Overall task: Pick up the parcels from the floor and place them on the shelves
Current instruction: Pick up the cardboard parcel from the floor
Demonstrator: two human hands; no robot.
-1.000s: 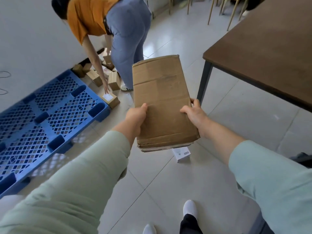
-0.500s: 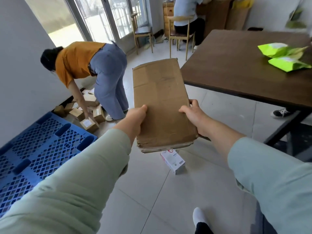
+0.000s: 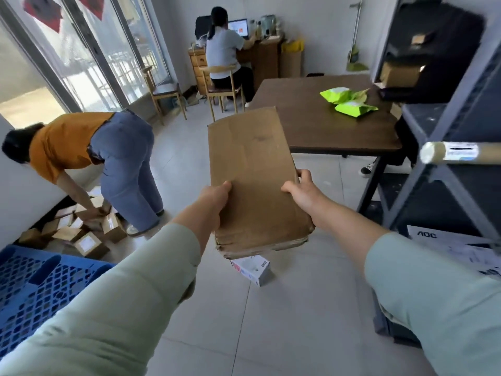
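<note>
Both hands clasp the long, flat brown cardboard parcel (image 3: 253,183) by its near end: the left hand (image 3: 214,203) wraps the left edge with its thumb on top, the right hand (image 3: 303,192) wraps the right edge, its fingertips curling out of sight underneath. The parcel is carried in the air, roughly level, clear of the pale tiled floor (image 3: 284,321). Within the last second the view has lifted off the floor and swung right, so the grey metal shelving unit (image 3: 444,147) now fills the right side; I judge the pick-up done and the carry to a shelf begun. A small white box (image 3: 253,270) lies on the floor directly below the parcel, and a heap of small brown boxes (image 3: 81,234) lies beside the blue plastic pallet (image 3: 35,280), where a person in an orange top (image 3: 67,147) bends. The shelves are blurred and cut off by the frame, so free space on them is hard to judge.
</note>
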